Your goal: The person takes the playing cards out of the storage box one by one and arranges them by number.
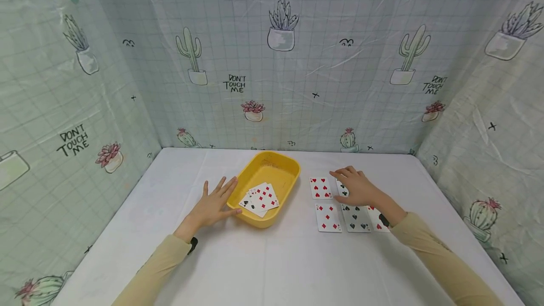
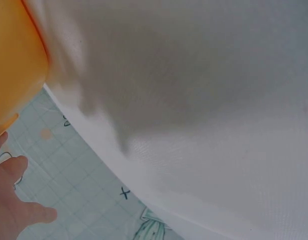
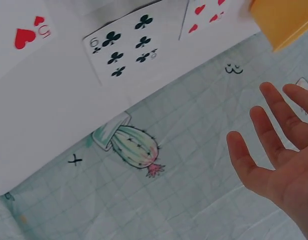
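Note:
A yellow tub [image 1: 262,223] stands mid-table with a few overlapping playing cards [image 1: 263,196] inside, a diamonds card on top. My left hand [image 1: 214,206] lies at its left side, fingers spread, thumb and fingertips at the rim. To the right, playing cards lie face up in two rows. My right hand [image 1: 357,188] hovers over the far row, fingers slightly bent, nothing visible in its grasp. It partly hides the six of clubs [image 3: 126,45], beside a hearts card [image 1: 320,188]. The near row has a five of diamonds [image 1: 328,218], a five of spades [image 1: 356,219] and a five of hearts [image 3: 18,35].
A white tabletop [image 1: 272,268] carries everything. Patterned cloth [image 1: 238,37] with cactus drawings hangs behind it and along both sides. My right forearm [image 1: 433,254] crosses the table's right part and covers some of the five of hearts.

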Action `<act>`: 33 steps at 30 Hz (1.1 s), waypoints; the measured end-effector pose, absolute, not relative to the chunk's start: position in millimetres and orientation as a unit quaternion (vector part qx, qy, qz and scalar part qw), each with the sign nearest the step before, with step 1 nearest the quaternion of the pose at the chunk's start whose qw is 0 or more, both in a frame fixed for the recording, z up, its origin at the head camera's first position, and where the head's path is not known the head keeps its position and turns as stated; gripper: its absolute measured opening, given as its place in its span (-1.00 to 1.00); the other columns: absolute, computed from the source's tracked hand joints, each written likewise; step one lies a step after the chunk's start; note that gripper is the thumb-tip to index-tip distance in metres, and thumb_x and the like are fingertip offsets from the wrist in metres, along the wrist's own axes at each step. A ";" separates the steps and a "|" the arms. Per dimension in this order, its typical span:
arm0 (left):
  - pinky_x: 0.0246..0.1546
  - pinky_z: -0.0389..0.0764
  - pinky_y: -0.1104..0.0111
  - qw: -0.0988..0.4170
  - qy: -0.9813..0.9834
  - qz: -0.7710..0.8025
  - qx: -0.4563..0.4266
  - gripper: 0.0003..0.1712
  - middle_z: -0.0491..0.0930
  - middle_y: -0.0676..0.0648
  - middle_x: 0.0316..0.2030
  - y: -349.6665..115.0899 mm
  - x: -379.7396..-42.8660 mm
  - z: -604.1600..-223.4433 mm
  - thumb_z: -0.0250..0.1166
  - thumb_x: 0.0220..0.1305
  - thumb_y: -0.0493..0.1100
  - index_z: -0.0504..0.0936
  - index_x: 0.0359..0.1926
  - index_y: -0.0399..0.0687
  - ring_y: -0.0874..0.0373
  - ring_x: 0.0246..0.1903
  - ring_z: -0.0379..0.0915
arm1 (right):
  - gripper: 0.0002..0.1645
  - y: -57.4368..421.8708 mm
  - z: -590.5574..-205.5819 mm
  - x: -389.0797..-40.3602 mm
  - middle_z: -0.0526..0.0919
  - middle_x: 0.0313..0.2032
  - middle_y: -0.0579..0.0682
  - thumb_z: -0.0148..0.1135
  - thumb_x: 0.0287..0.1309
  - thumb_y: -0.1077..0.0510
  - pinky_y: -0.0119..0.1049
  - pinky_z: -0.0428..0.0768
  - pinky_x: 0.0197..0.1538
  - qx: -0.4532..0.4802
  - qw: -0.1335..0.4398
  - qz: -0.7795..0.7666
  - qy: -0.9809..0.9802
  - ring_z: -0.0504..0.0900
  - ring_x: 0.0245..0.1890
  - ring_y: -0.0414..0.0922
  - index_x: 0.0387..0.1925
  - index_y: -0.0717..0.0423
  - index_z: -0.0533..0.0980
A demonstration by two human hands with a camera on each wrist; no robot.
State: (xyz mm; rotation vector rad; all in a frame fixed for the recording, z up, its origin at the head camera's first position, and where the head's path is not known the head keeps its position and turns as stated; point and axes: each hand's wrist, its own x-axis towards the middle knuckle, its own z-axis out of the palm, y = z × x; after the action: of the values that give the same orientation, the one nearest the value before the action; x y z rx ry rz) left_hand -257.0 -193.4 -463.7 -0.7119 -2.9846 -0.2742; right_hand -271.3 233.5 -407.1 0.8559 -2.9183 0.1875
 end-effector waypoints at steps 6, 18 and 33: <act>0.20 -0.37 -0.27 0.041 -0.967 -0.090 -0.233 0.03 -0.12 0.04 0.40 -193.7 -256.8 -463.6 -0.10 0.06 0.48 -0.18 0.39 0.07 -0.08 0.38 -0.25 | -0.21 209.6 -402.2 -276.0 0.41 0.10 0.11 0.21 -0.04 -0.10 0.22 0.32 0.04 0.295 0.041 0.065 -0.952 0.29 0.10 0.06 0.22 0.10 0.25; 0.22 -0.31 -0.26 0.042 -0.969 -0.079 -0.232 0.02 -0.13 0.04 0.40 -194.5 -257.7 -463.9 -0.11 0.07 0.48 -0.20 0.39 0.08 -0.06 0.38 -0.25 | -0.20 168.4 -399.0 -280.7 0.40 0.11 0.04 0.20 -0.02 -0.14 0.10 0.35 0.05 0.336 0.041 0.079 -0.938 0.29 0.08 -0.01 0.23 0.08 0.24; 0.21 -0.33 -0.27 0.043 -0.969 -0.082 -0.230 0.02 -0.13 0.06 0.40 -193.8 -258.0 -463.9 -0.07 0.07 0.46 -0.19 0.39 0.08 -0.06 0.38 -0.25 | -0.21 109.4 -402.8 -287.9 0.40 0.13 0.05 0.08 0.04 -0.24 0.07 0.37 0.06 0.353 0.032 0.057 -0.933 0.32 0.10 -0.01 0.23 0.10 0.25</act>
State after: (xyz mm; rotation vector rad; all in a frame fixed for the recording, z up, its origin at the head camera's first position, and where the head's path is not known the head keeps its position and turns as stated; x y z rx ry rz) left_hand -258.0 -193.8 -463.9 -0.7042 -2.9625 -0.2513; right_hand -287.9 109.4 -402.8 1.0872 -2.8735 0.1766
